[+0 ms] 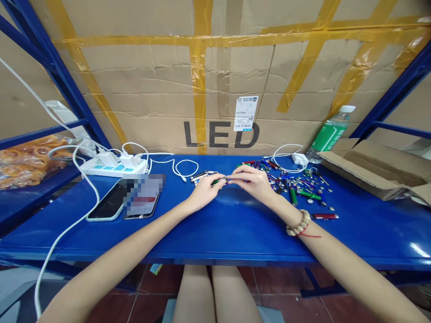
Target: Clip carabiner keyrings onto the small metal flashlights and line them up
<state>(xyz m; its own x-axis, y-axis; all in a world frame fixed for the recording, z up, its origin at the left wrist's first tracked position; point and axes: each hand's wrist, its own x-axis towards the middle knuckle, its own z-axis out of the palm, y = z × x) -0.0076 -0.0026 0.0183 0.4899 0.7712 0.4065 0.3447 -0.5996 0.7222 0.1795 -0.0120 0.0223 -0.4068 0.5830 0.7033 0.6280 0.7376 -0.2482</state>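
My left hand [204, 192] is closed on a small green metal flashlight tube [215, 181], with its shiny end pointing to the right. My right hand [253, 181] meets it there, fingertips pinched together at that end; whatever they grip is too small to make out. Both hands are just above the blue table [232, 229]. Behind my left hand lie several silvery tubes [202, 176]. To the right of my right hand spreads a loose pile of small red, blue and green flashlight parts [286, 181], with a green tube [292, 196] and a red one [325, 216] nearer me.
Two phones [107, 204] lie at the left, before a white power strip [116, 168] with cables. A large taped carton [151, 89] stands behind the table. At the right are a green-labelled bottle [332, 134], a white charger [299, 158] and an open cardboard box [367, 172].
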